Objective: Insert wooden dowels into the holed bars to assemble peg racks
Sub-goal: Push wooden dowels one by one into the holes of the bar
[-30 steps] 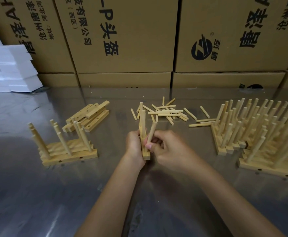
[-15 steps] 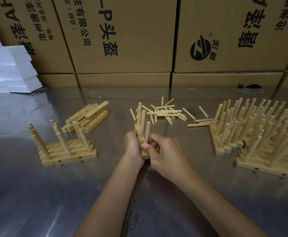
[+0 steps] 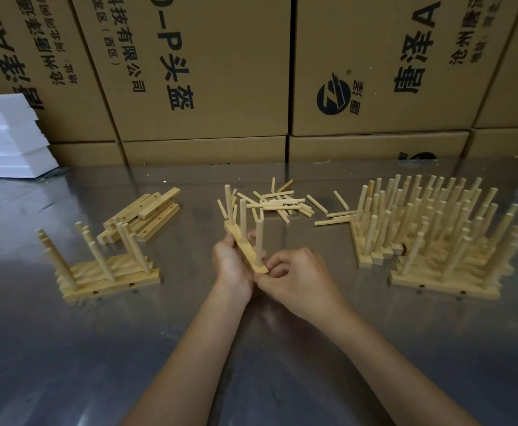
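Shiny metal worktop (image 3: 67, 348): finished racks (image 3: 429, 241) at right edge, loose dowels (image 3: 282, 204) mid-back, holed bars (image 3: 147, 213) and few racks (image 3: 107, 272) left.

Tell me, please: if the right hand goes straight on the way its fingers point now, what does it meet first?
The right hand points left, so it would first meet the near end of the holed bar, which its fingertips already seem to touch, then the left hand gripping it.

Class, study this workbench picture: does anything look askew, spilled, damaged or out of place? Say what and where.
Nothing looks damaged. The loose dowels lie scattered criss-cross at the table's middle, not sorted. The spare holed bars are stacked unevenly. The bar in the left hand is held tilted, its three dowels leaning; the right hand grips its near end.
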The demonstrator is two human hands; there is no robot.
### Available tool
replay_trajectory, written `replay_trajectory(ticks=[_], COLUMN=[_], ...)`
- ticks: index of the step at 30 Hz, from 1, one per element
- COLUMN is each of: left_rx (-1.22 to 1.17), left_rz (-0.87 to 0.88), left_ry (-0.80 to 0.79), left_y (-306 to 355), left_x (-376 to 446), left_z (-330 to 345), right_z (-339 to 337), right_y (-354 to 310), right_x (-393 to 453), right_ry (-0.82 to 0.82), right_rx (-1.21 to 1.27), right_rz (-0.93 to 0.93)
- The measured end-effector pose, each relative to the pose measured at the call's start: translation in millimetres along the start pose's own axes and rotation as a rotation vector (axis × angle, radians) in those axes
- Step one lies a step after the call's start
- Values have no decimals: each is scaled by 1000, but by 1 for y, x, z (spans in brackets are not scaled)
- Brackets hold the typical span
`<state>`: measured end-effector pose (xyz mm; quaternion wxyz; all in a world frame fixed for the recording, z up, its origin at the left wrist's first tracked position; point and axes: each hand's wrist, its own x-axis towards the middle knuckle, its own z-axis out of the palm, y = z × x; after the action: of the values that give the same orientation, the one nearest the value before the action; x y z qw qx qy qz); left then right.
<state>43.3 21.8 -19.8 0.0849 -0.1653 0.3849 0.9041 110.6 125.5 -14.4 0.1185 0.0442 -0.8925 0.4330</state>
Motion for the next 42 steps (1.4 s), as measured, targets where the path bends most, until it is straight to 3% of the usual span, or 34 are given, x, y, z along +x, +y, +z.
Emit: replay_trajectory(ticks=[8,12,16,19,32,42], left_rx=[190,640,1191,1372,1314,1302], left_rz=[32,112,320,434,507,520], left_ry=[-266,-374,-433,-507,-412,-299], left_y=[-16,-21,-30,-49,-120,-143], left_x=[-5,-10,-19,-24,-40,-46], left_z=[5,5,11,18,65,85], right_z=[-66,-101,-129,-146,-170,-190], right_y=[37,64,90,110,141,150], right_x=[-21,-40,-64,-78,-87,-82], right_ry=[140,183,212,231,460,452], right_rx=[-193,-239,-291,-331,-269,-297], right_rz=[80,139,162,218,411,452])
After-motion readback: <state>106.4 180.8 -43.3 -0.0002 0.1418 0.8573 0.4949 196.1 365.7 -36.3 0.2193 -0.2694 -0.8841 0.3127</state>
